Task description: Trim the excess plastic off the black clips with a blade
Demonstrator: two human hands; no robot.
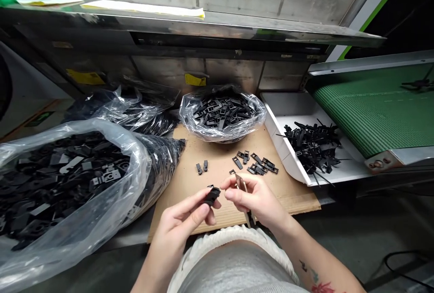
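Observation:
My left hand pinches a small black plastic part between thumb and fingers, above the cardboard sheet. Close beside it on the right, my right hand is closed around a slim metal tool with a dark lower end; my fingers hide much of it, so its exact kind is unclear. The two hands are slightly apart. Beyond my right hand lie several loose black plastic clips. A pair of small black pieces rests on the cardboard farther left.
At left stands a large clear bag full of black parts. A plastic-lined bowl of black clips sits at the back. To the right are a white tray with black sprue-like pieces and a green conveyor belt. A metal shelf overhangs the back.

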